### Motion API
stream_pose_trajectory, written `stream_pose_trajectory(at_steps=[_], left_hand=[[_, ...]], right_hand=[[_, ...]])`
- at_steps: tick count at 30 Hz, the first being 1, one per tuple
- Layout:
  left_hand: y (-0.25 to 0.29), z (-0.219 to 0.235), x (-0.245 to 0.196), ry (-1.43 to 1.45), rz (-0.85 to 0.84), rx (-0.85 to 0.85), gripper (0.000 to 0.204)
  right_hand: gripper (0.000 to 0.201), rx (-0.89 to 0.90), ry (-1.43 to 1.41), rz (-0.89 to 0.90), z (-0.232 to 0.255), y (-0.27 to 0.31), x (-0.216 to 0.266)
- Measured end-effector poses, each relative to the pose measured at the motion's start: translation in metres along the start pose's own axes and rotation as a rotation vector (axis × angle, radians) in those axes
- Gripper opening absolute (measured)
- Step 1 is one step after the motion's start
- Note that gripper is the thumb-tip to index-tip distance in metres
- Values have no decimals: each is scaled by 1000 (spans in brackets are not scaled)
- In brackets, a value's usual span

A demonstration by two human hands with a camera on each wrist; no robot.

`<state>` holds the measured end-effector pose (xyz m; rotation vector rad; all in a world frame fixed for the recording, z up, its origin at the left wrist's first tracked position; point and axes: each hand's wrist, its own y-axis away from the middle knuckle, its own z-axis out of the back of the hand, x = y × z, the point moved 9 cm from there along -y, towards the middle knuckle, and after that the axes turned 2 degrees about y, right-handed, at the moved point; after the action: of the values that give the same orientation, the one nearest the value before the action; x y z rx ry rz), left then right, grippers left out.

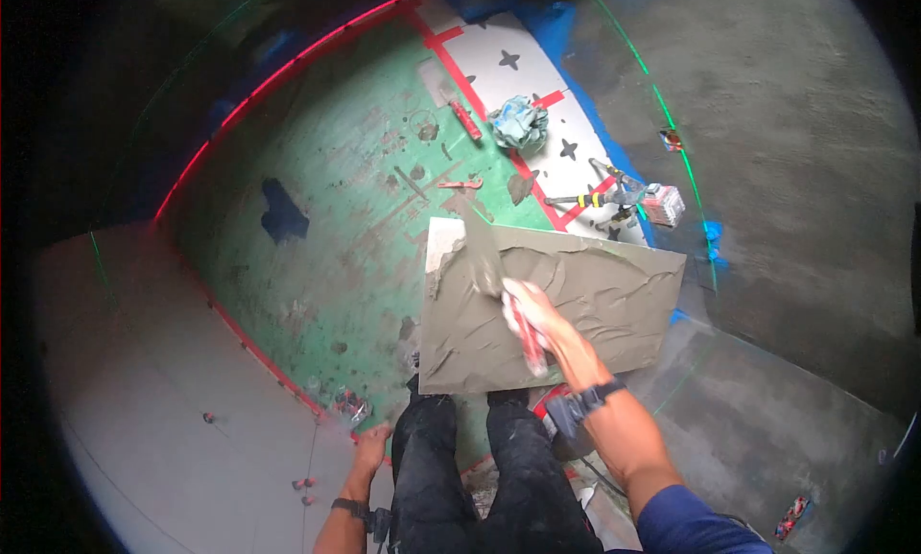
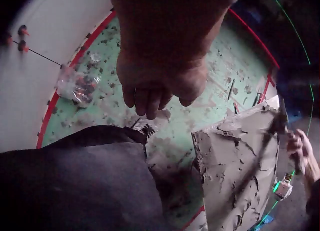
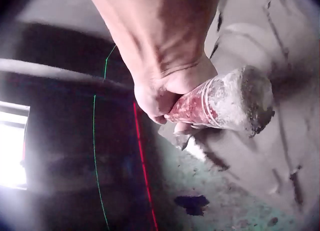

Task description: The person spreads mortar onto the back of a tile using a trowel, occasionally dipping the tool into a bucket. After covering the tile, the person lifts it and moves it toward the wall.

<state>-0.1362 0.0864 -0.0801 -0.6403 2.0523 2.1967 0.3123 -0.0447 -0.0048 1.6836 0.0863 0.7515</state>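
Note:
My right hand [image 1: 533,314] grips the red handle [image 3: 200,108] of a trowel over a pale tile. The trowel's blade [image 1: 483,257] overlaps the tile's upper left part and is blurred. Grey mortar [image 1: 566,314] coats nearly the whole tile in ridges and smears, leaving a bare white corner [image 1: 444,235] at the upper left. My left hand [image 1: 371,447] hangs beside my left leg with its fingers loosely bent and nothing in them. In the left wrist view its fingers point down above the green floor.
A second red-handled trowel [image 1: 465,119], a crumpled bluish bag [image 1: 518,122] and red pliers [image 1: 460,184] lie beyond the tile. A tool with yellow-black handles [image 1: 585,199] lies on the patterned tiles. A clear plastic bag [image 1: 352,407] sits by the left wall. Green and red laser lines cross the walls.

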Motion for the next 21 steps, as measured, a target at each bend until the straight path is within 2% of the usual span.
stream_pose_trajectory(at_steps=[4, 6, 7, 9, 11, 13, 15, 16, 18, 19, 21], left_hand=[[12, -1, -22, 88, 51, -7, 44], [10, 0, -18, 74, 80, -6, 44], [5, -2, -6, 139, 81, -13, 43], [7, 1, -5, 213, 76, -17, 42], [11, -1, -18, 189, 63, 2, 42], [20, 1, -38, 194, 20, -4, 41], [21, 5, -47, 199, -12, -23, 41], [21, 6, -50, 151, -37, -16, 40], [22, 5, -41, 103, -48, -11, 39], [17, 2, -29, 108, -29, -18, 40], [14, -1, -15, 111, -5, -28, 40]], right_hand=[[33, 108, 141, 162, -87, -90, 62], [33, 33, 64, 70, -112, -106, 78], [33, 33, 59, 72, -112, -106, 74], [33, 35, 84, 222, -111, -97, 73], [35, 20, 189, 286, -91, -48, 53], [37, -47, 345, 312, -63, 4, 25], [39, -209, 515, 207, -31, 38, -8], [39, -194, 525, 207, -28, 42, -17], [39, -331, 809, 290, -17, 46, -24], [40, -327, 913, 354, -32, 45, -9], [43, -305, 1003, 428, -56, 2, -6]])
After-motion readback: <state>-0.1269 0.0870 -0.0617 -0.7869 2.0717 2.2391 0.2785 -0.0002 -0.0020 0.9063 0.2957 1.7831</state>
